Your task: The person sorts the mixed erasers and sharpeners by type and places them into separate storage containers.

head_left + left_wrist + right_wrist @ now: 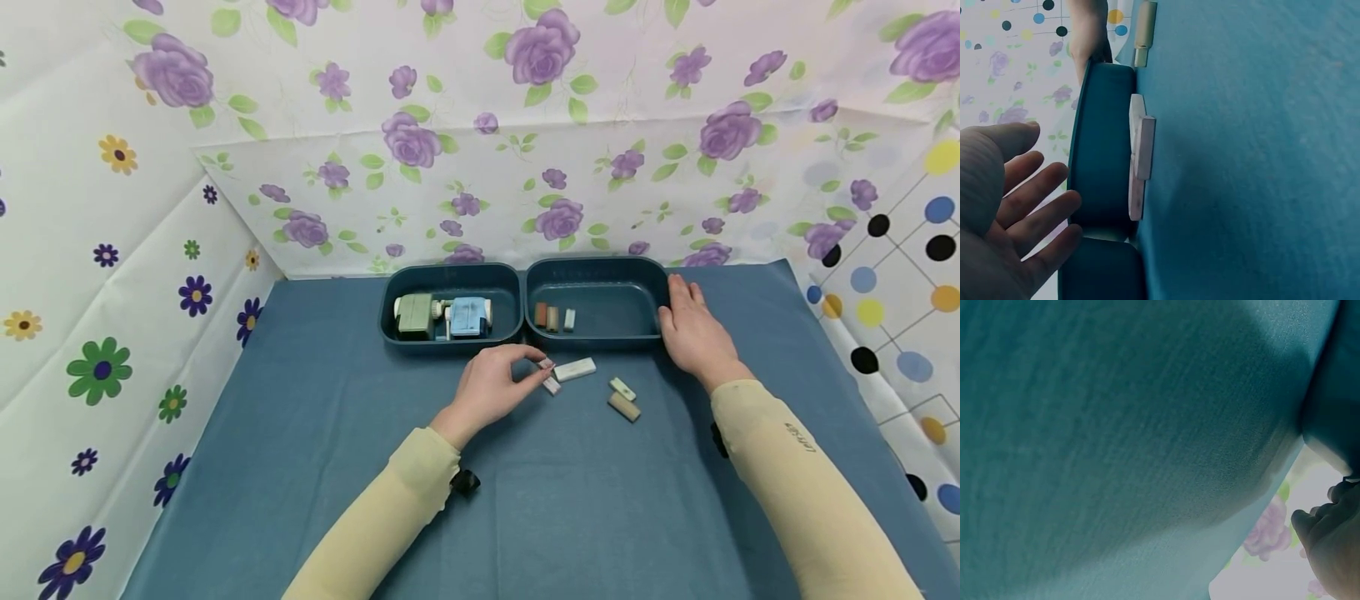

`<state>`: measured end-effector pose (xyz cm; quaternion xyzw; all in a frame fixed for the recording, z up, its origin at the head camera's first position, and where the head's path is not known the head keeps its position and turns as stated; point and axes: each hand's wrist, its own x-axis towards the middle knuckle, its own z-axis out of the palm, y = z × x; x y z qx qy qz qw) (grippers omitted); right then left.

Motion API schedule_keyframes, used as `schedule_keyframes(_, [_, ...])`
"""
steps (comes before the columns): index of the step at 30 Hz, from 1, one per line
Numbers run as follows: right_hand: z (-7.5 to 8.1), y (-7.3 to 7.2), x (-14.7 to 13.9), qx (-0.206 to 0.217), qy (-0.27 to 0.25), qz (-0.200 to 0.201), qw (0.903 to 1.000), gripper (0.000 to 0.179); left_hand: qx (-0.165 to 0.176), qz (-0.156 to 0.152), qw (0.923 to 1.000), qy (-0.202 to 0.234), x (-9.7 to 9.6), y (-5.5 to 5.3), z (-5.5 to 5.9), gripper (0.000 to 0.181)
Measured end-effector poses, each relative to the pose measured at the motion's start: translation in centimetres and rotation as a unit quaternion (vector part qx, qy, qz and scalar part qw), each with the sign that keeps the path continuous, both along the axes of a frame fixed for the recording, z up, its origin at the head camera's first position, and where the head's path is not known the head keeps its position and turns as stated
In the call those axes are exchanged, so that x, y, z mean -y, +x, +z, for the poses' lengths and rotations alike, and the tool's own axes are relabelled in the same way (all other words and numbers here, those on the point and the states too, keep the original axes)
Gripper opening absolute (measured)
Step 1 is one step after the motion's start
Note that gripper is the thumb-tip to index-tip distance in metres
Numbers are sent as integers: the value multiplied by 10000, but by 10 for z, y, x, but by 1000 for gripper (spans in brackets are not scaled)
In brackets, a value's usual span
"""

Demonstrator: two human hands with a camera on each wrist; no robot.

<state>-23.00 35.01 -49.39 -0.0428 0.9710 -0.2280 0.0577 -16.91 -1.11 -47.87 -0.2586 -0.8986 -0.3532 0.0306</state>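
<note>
My left hand [491,387] hovers over a pinkish eraser [551,386] and a second one [546,363] near its fingertips. In the left wrist view, a gap shows between the spread, loosely bent fingers [1044,206] and the erasers [1144,147]. A white eraser [575,369] lies beside these. Farther right are a pale green eraser [622,389] and a tan one [624,407]. My right hand [693,333] rests against the right side of the right-hand tray [656,333], fingers straight; in the right wrist view it is partly cut off.
Inside the right-hand tray, a reddish-brown block [541,314], a brown one [552,318] and a whitish one [569,320] stand at the left. The adjoining left tray [386,304] holds a green pencil sharpener [415,315] and a blue one [468,317]. Patterned sheets [465,200] border the blue cloth [585,500].
</note>
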Motion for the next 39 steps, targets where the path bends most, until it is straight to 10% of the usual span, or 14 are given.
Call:
schedule_keyframes(11, [-1, 1, -1, 21, 8, -15, 10000, 69, 239, -159, 9988, -389, -6, 5, -13, 34])
schedule_keyframes(39, [0, -1, -1, 50, 8, 24, 10000, 69, 196, 989, 9798, -1729, -39, 11, -23, 44])
